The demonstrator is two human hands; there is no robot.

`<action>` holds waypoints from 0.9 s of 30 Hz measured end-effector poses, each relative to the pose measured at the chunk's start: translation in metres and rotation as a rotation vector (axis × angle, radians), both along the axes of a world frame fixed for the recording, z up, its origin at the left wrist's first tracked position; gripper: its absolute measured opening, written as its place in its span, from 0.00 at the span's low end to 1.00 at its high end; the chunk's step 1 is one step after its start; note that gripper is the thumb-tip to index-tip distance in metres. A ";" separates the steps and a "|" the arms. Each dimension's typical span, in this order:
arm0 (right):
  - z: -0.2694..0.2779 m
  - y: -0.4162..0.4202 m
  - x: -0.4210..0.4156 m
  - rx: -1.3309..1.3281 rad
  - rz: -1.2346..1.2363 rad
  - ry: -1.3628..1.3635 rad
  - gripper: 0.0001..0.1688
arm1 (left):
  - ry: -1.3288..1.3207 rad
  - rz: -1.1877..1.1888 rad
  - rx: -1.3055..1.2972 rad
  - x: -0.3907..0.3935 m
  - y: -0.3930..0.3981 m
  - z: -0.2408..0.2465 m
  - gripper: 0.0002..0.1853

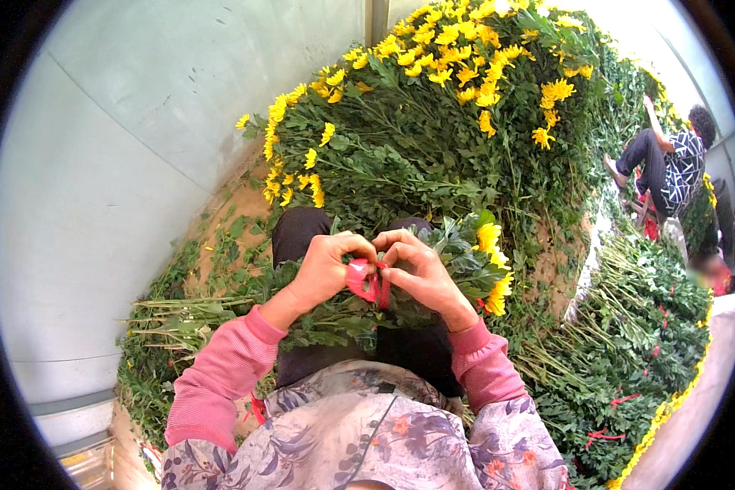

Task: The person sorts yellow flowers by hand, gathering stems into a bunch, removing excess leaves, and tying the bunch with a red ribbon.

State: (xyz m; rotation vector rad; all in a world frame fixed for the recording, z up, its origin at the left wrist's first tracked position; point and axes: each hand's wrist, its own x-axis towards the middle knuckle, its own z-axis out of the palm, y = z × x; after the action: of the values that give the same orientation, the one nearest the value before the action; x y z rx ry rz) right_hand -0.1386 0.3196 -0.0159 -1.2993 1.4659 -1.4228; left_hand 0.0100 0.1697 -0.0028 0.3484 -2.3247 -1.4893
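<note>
A bunch of yellow chrysanthemums [331, 324] lies across my lap, its cut stems to the left and its yellow blooms to the right. Above the middle of the bunch, my left hand [334, 266] and my right hand [422, 272] meet with fingertips nearly touching. Between them is a red plastic ribbon [362, 280]. The fingers of my left hand pinch its looped part, and the thumb and fingers of my right hand close on a narrow strand. Whether the ribbon is knotted cannot be told.
A large heap of yellow chrysanthemums [404, 141] lies ahead. At the right are rows of bunches [625, 343] with red ties. A person [680, 159] sits at the upper right. A pale sheet wall [110, 153] rises at the left, and cut leaves litter the soil.
</note>
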 end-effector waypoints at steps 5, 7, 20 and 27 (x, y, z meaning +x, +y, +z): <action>0.001 -0.007 0.004 0.027 -0.109 -0.216 0.06 | 0.245 0.173 -0.460 -0.011 0.012 -0.003 0.11; 0.001 -0.009 0.003 0.047 -0.078 0.046 0.07 | 0.228 0.187 -0.481 -0.007 0.012 0.000 0.10; 0.036 0.053 0.010 0.012 0.063 0.389 0.06 | -0.226 -0.054 -0.500 0.034 -0.023 0.001 0.11; 0.034 0.039 0.021 0.112 0.046 0.358 0.03 | -0.111 -0.097 0.913 -0.004 0.009 0.006 0.21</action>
State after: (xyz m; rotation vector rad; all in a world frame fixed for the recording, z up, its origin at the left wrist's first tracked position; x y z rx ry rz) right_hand -0.1172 0.3585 0.0182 -1.5628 1.7069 -1.0991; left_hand 0.0055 0.1792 0.0028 0.5481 -1.5932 -2.5633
